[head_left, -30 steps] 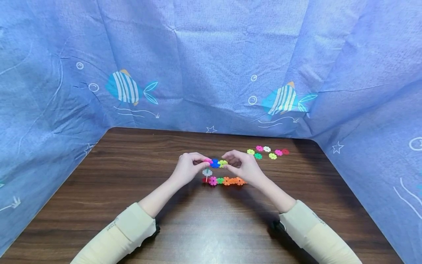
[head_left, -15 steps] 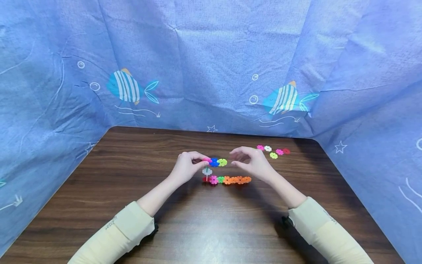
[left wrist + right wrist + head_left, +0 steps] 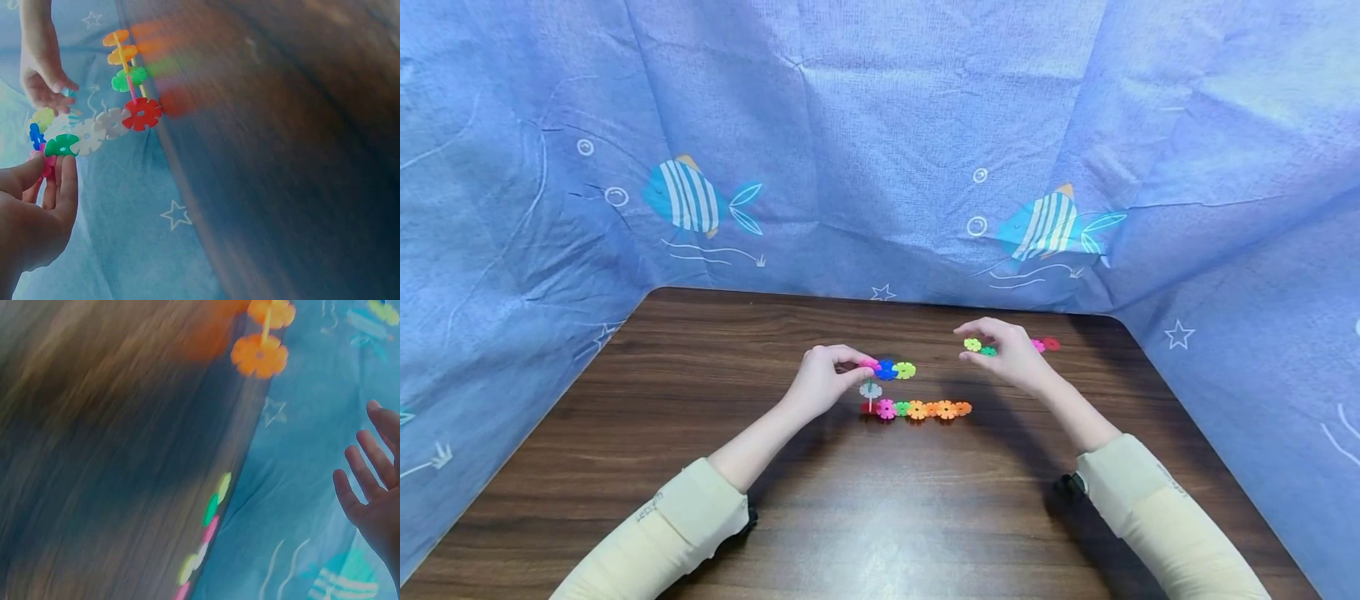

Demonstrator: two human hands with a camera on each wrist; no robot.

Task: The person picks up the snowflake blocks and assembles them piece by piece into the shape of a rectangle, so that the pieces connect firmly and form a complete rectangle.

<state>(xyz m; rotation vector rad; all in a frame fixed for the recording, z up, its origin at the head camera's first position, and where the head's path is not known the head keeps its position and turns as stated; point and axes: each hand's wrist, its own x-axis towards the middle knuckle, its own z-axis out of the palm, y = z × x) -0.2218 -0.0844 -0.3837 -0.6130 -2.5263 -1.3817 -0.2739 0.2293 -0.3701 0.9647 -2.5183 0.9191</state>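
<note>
My left hand (image 3: pixel 816 387) pinches a pink flower-shaped plastic disc (image 3: pixel 47 167) of an interlocked chain. From it a blue disc (image 3: pixel 887 370) and a yellow-green disc (image 3: pixel 906 370) reach out to the right. Below, a green disc (image 3: pixel 61 145) and white discs (image 3: pixel 90 137) lead down to a red disc (image 3: pixel 142 114). The lower row runs right along the table through pink and green discs to orange discs (image 3: pixel 946 409). My right hand (image 3: pixel 1009 358) is above the loose discs, fingers apart and holding nothing; in the right wrist view its fingers (image 3: pixel 365 465) are spread.
Loose discs lie at the back right of the wooden table (image 3: pixel 760 333): a yellow-green one (image 3: pixel 972 344), a green one (image 3: pixel 988 352), a red one (image 3: pixel 1052 343) and others partly behind my right hand. A blue fish-print cloth (image 3: pixel 880 167) hangs behind the table.
My right hand has moved away from the yellow-green end disc, to the right and back over the loose discs. My left hand stays on the pink disc, and the chain holds its shape.
</note>
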